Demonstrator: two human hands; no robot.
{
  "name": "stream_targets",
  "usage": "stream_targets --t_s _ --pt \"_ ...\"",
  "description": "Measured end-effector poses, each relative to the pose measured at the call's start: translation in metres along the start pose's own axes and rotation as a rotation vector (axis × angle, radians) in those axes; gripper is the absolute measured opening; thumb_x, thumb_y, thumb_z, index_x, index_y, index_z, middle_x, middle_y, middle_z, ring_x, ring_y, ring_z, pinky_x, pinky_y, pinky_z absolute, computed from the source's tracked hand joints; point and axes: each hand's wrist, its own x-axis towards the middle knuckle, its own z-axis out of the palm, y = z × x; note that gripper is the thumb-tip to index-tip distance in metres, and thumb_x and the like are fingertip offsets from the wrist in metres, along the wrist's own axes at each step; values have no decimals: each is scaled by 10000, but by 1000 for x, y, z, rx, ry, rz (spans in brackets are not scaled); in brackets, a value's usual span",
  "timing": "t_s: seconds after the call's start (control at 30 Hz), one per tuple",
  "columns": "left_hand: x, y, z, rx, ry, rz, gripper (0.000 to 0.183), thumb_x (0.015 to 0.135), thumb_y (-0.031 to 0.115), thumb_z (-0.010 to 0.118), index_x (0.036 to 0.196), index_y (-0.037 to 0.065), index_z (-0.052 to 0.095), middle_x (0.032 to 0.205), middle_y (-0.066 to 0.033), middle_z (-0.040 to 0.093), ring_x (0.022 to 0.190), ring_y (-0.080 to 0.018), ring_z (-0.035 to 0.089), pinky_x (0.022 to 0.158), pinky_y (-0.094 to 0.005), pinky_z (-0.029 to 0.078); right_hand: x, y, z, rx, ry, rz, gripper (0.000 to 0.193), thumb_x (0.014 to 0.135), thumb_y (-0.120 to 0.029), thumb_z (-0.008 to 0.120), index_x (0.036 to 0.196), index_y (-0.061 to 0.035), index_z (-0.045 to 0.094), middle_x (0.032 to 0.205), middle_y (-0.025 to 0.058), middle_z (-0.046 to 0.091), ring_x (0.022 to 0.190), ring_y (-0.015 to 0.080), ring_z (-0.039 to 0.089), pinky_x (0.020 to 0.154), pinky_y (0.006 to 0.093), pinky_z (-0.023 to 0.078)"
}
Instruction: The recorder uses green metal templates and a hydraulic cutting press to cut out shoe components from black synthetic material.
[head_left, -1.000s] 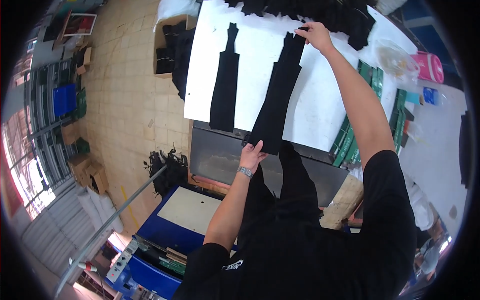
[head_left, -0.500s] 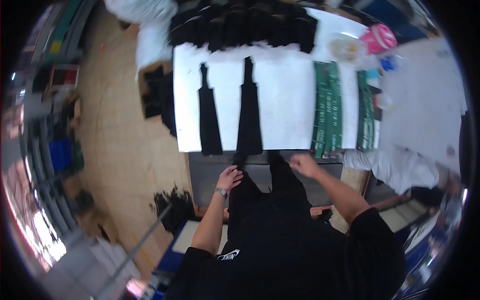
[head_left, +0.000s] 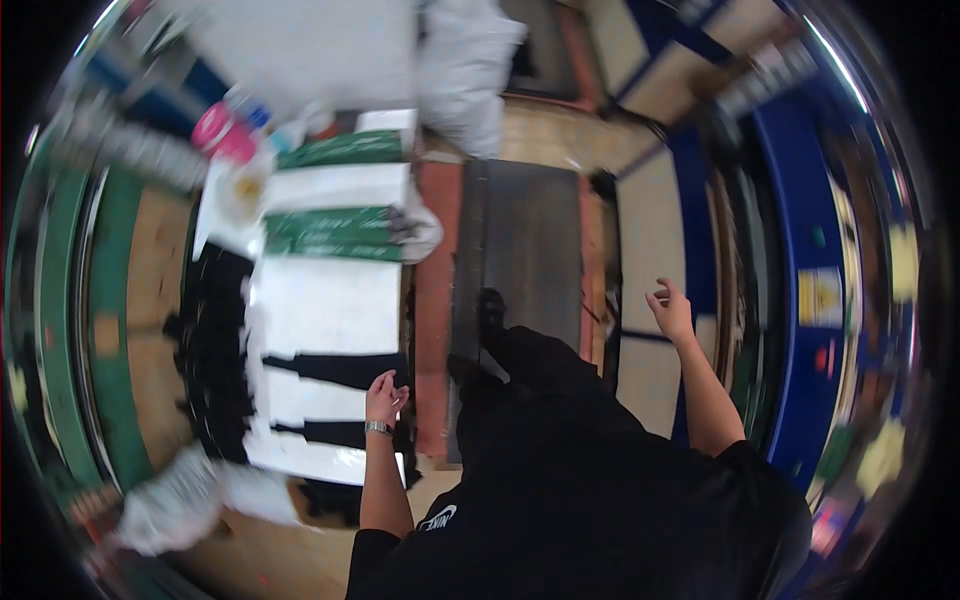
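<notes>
My left hand, with a metal watch at its wrist, hangs by the edge of the white table. Its fingers are loosely bent and apart, with nothing in them. Right beside it lies the end of one long black fabric piece; whether the hand touches it I cannot tell. A second black piece lies parallel, partly hidden behind my left hand and wrist. Off to the right, my right hand is in the air, fingers half curled and apart, holding nothing.
Green printed strips lie on the table, near a pink container. Black fabric is heaped along its far side. A dark grey platform is beneath my feet. A white sack stands ahead; blue machine frames rise at right.
I have turned to the right, so the table now lies at my left instead of in front. My right hand has swung away from the table's edge. Neither hand has picked anything up.
</notes>
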Motion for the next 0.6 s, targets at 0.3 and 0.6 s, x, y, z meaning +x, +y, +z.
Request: stream_targets --t_s 0.3,0.6 --pt "-54 48 284 1076 -1118 72 194 985 195 675 1114 51 684 1011 -18 684 941 -107 656 831 -258 523 -197 134 -59 -349 625 563 573 882 -200 728 1382 -48 495 1293 213 520 1169 409 525 976 491 451" --pt "-253 -89 536 1448 -2663 -68 352 997 350 626 926 11 695 901 -88 663 837 -248 648 741 -368 488 -260 162 -72 -285 624 735 410 807 -321 771 1094 -50 660 1122 159 618 1054 365 601 848 486 507"
